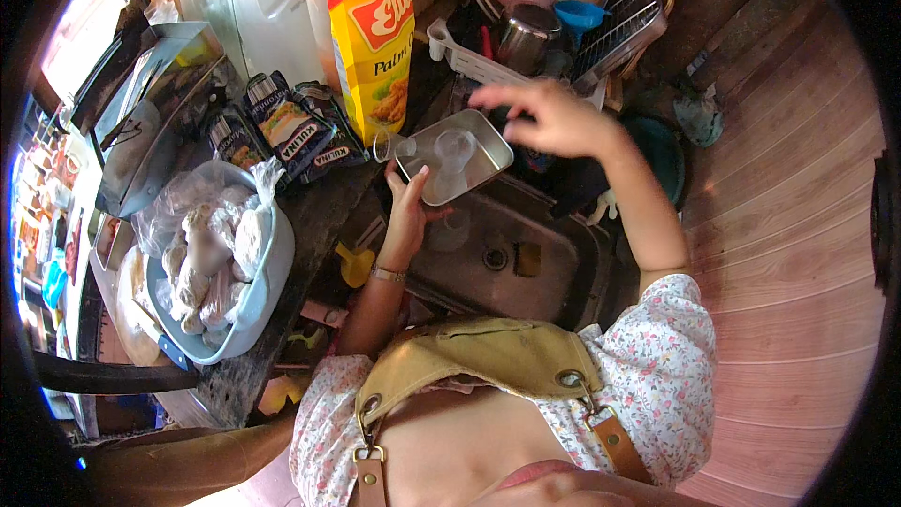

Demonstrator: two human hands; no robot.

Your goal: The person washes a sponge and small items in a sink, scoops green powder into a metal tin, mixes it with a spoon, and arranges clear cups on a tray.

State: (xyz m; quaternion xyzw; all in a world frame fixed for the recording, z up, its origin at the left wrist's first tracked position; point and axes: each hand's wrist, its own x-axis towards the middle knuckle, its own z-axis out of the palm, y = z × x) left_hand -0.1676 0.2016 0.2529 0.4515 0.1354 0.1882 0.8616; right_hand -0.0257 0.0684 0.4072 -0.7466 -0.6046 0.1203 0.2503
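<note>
My left hand (408, 208) grips a rectangular metal pan (496, 148) over the sink, thumb inside its near edge. Clear round items, like small plastic cups or lids, lie in the pan (454, 148). A small clear cup (385, 146) lies on its side at the pan's left rim, by my left fingertips. My right hand (552, 116), slightly blurred, is raised right of the pan, in front of the dish rack; its fingers are apart and no object shows in it. Below the pan is the dark sink basin (457, 274) with its round drain (494, 258).
A white plastic dish rack (471, 67) holds metal pots, a blue funnel (581, 14) and a wire grid. On the wooden counter at left stand a palm oil pouch (373, 35), mayonnaise pouches (292, 134) and a pale blue basin (278, 274) of bagged items. A yellow scoop (354, 264) hangs left of the sink.
</note>
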